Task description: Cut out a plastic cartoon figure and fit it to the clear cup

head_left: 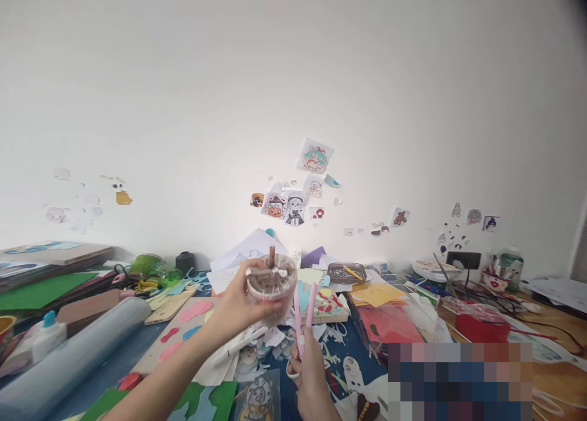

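My left hand (245,301) is wrapped round a clear plastic cup (277,305) and holds it up above the table. Brown contents show in the cup, and a brown straw (272,256) sticks out of its lid. Just right of the cup, my right hand (309,375) grips pink scissors (300,329). Their two blades point upward and stand apart, with nothing seen between them. Below both hands lie paper scraps (270,341) on a dark blue surface. A drawn character picture in a clear sleeve (257,399) lies close in front.
A glue bottle (49,336) and a grey roll (87,353) lie at left. Coloured paper (389,323), a dark tray (346,273) and a board with cut-out shapes (151,353) crowd the middle. Cables (504,305) run at right. A blurred patch hides the lower right.
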Available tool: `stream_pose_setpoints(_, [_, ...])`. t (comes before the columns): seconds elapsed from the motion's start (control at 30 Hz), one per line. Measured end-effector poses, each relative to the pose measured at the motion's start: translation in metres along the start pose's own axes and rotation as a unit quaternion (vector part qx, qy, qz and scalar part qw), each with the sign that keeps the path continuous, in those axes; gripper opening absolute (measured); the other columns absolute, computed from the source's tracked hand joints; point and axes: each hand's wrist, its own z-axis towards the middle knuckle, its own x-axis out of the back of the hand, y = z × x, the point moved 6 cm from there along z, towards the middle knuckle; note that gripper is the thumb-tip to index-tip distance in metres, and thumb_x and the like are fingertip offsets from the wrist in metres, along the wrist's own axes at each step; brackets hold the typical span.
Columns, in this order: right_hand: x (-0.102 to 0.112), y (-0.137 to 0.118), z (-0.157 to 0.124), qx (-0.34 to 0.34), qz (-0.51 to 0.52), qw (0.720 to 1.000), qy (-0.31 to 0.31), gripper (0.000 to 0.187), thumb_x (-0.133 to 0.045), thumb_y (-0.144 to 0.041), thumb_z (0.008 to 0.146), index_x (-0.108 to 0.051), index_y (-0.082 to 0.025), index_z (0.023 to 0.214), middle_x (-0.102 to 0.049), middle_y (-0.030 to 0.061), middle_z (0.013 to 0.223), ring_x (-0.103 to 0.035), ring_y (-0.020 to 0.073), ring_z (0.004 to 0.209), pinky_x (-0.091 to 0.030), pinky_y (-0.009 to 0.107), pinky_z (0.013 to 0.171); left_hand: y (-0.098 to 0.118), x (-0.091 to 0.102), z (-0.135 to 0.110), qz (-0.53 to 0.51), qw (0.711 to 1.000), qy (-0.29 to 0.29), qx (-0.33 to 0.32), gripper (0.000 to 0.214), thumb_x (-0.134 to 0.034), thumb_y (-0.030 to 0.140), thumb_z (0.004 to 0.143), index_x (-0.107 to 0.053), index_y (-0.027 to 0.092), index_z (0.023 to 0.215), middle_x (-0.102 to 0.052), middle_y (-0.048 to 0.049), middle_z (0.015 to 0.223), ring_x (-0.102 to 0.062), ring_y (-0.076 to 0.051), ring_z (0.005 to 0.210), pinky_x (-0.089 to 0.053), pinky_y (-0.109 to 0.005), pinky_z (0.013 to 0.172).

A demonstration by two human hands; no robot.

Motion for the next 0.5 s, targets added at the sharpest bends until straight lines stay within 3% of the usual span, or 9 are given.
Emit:
stream_pose_setpoints(0.1, [-0.002,-0.003,-0.007,-0.031,0.031,0.999,0.006,0.037,-0.048,-0.052,0.080,-0.048,-0.021,0.061,-0.039,-0.0089,0.038,-0.026,0.0040,0.027,-0.026,0.018,0.032,-0.038,-0.004,0.034,-0.001,0.999,0.015,0.029,0.052,-0.074,0.024,0.050,-0.043,0.021,0.092,-0.067,-0.0036,0.093,-0.065,-0.024,0.085,-0.052,-0.038,0.078])
stream_pose_setpoints(0.2, [-0.004,-0.005,-0.010,-0.028,0.028,0.999,0.013,0.039,-0.049,-0.056,0.076,-0.047,-0.021,0.059,-0.037,-0.0089,0.037,-0.024,0.0040,0.027,-0.024,0.019,0.032,-0.078,-0.015,0.048,-0.018,0.998,0.026,0.046,0.048,-0.073,0.024,0.051,-0.041,0.022,0.087,-0.068,-0.0034,0.090,-0.065,-0.024,0.086,-0.051,-0.039,0.077])
stream_pose_setpoints(0.37, [-0.004,-0.007,-0.012,-0.010,0.031,0.999,0.005,0.038,-0.052,-0.057,0.071,-0.051,-0.020,0.066,-0.037,-0.0097,0.038,-0.025,0.0042,0.028,-0.025,0.019,0.034,-0.130,-0.020,0.049,0.021,0.990,0.111,0.086,0.047,-0.070,0.024,0.051,-0.047,0.021,0.091,-0.067,-0.0063,0.095,-0.063,-0.029,0.093,-0.049,-0.044,0.080])
stream_pose_setpoints(0.5, [-0.003,-0.006,-0.010,-0.036,0.022,0.999,-0.017,0.037,-0.054,-0.055,0.071,-0.050,-0.019,0.064,-0.038,-0.0096,0.036,-0.025,0.0036,0.026,-0.023,0.018,0.034,-0.155,-0.021,0.045,0.048,0.986,0.123,0.105,0.054,-0.070,0.028,0.053,-0.045,0.018,0.100,-0.061,-0.0106,0.105,-0.057,-0.032,0.106,-0.044,-0.045,0.088])
